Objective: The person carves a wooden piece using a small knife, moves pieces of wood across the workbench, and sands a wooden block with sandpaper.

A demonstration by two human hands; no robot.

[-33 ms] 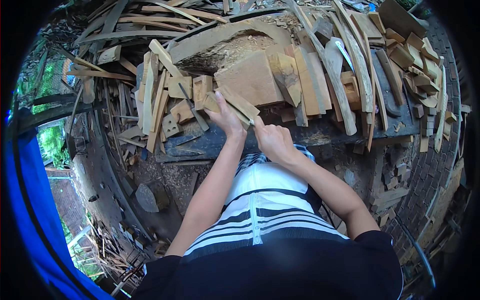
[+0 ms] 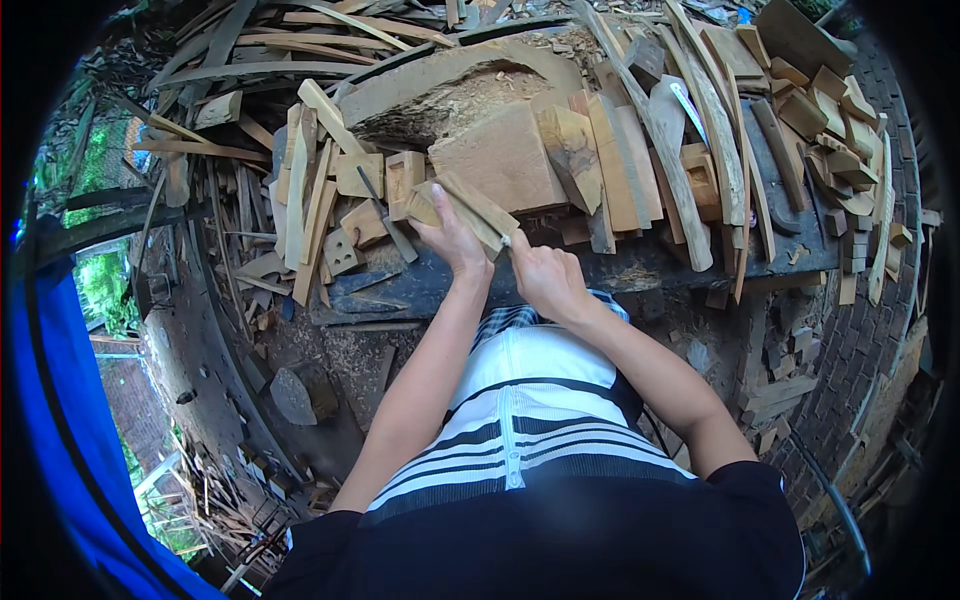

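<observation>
My left hand [image 2: 458, 240] grips a flat wooden block [image 2: 475, 217] from below, thumb lying along its face; a second strip of wood [image 2: 480, 204] lies along the block's far side. At the block's near right corner is my right hand [image 2: 548, 280], closed in a fist-like grip. A small whitish tip [image 2: 506, 241] shows between its fingers and the wood; the rest of what it holds is hidden. Left of the block, a dark narrow tool [image 2: 388, 215] leans over the bench edge beside a block with a rectangular recess [image 2: 404, 180].
A dark workbench [image 2: 640, 268] crosses in front of me, carrying a large wood slab [image 2: 497, 160] and several boards. Long curved strips [image 2: 685, 190] lie at the right. Small wood blocks [image 2: 835, 120] are heaped at the far right, and a blue sheet [image 2: 70, 430] hangs at the left.
The whitish tip at my right hand has shifted very slightly along the block's corner. Otherwise both hands and the wood look the same.
</observation>
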